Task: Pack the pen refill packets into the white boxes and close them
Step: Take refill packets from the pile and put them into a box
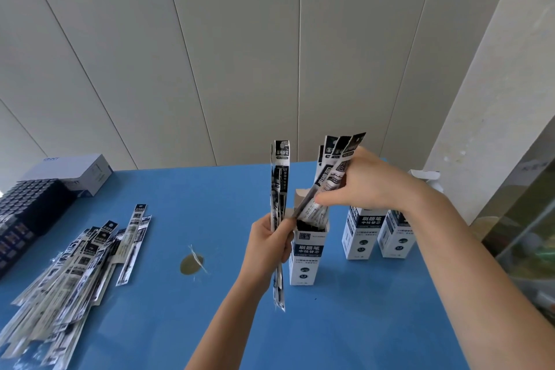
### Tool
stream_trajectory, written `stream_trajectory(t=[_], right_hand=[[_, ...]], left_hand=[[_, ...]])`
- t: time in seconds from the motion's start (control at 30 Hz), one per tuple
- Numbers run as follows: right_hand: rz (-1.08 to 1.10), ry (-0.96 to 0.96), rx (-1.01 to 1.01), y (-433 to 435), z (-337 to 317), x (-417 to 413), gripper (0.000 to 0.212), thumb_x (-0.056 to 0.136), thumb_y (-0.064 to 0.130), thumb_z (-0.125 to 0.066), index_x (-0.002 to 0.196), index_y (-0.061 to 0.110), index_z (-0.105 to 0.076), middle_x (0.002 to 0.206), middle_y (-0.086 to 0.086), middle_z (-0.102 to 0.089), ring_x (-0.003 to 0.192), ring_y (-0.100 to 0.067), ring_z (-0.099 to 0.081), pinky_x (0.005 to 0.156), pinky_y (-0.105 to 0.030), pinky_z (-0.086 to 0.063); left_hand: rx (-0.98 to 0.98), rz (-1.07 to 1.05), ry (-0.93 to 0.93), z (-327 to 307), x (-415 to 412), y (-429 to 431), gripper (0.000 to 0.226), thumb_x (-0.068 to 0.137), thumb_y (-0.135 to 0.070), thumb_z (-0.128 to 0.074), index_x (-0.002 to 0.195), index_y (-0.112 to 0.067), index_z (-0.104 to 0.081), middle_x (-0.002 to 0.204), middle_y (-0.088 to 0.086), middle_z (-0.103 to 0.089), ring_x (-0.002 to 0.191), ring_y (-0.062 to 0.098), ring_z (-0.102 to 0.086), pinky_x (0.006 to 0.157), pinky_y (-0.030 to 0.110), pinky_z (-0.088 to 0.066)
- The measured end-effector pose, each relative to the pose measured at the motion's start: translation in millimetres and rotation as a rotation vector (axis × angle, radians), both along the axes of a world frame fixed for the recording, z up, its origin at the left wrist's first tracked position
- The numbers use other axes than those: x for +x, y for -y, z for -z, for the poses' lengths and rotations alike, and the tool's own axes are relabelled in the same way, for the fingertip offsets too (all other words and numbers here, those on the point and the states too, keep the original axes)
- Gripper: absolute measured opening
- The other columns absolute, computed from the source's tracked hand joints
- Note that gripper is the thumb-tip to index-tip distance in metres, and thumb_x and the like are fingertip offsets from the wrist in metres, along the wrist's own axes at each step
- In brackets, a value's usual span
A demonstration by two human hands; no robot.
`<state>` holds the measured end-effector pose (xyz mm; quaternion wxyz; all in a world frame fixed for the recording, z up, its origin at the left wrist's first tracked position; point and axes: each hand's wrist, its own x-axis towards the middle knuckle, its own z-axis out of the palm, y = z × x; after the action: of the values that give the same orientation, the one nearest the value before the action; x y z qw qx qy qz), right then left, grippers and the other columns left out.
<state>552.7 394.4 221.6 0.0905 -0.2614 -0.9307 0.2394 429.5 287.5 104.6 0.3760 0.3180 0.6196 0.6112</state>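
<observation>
A blue bench (186, 324) filled the lower part of the view. Near its middle was a round worn spot (191, 263) with a small scrap of clear plastic (198, 258) lying across it. At the far left corner sat a grey and white carton (79, 173). Just in front of it stood a black tray (25, 213) packed with rows of little round tops. Behind the bench rose a pale wall (210, 54) made of long panels. On the right stood a light stone pillar (492, 99), and beside it a glass cabinet (528, 225).
</observation>
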Motion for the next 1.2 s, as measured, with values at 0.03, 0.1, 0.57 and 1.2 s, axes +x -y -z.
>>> stream_trajectory(t=[0.03,0.1,0.57,1.2], right_hand=[[0.013,-0.004,0.005,-2,1,0,0.030,0.076,0.019,-0.067,0.060,0.002,-0.048,0.051,0.003,-0.040,0.047,-0.007,-0.032,0.047,-0.018,-0.028],[0.042,-0.010,0.016,-6,5,-2,0.030,0.076,0.018,-0.066,0.058,0.003,-0.047,0.053,0.000,-0.044,0.049,-0.010,-0.036,0.052,-0.024,-0.031],[0.051,0.001,-0.060,-6,21,-7,0.034,0.078,0.029,-0.071,0.058,0.016,-0.047,0.060,0.001,-0.052,0.055,-0.010,-0.041,0.054,-0.022,-0.032],[0.085,-0.045,0.062,-2,49,-10,0.037,0.077,0.040,-0.070,0.108,0.021,-0.068,0.073,-0.004,-0.069,0.066,-0.018,-0.055,0.065,-0.034,-0.049]], left_hand=[[0.002,0.002,-0.004,0,1,0,0.036,0.091,-0.009,-0.051,0.060,-0.013,-0.032,0.048,-0.003,-0.031,0.040,0.013,-0.024,0.040,0.020,-0.024],[0.003,0.012,-0.013,-1,2,0,0.035,0.091,-0.010,-0.052,0.061,-0.013,-0.032,0.048,-0.004,-0.031,0.040,0.012,-0.024,0.040,0.020,-0.024],[0.008,0.027,-0.020,-2,9,-3,0.038,0.091,-0.007,-0.050,0.060,-0.014,-0.030,0.049,-0.002,-0.030,0.041,0.012,-0.023,0.040,0.020,-0.024],[0.005,0.023,-0.028,-1,4,-2,0.037,0.092,-0.009,-0.050,0.060,-0.013,-0.031,0.047,-0.006,-0.031,0.040,0.012,-0.024,0.041,0.020,-0.024]])
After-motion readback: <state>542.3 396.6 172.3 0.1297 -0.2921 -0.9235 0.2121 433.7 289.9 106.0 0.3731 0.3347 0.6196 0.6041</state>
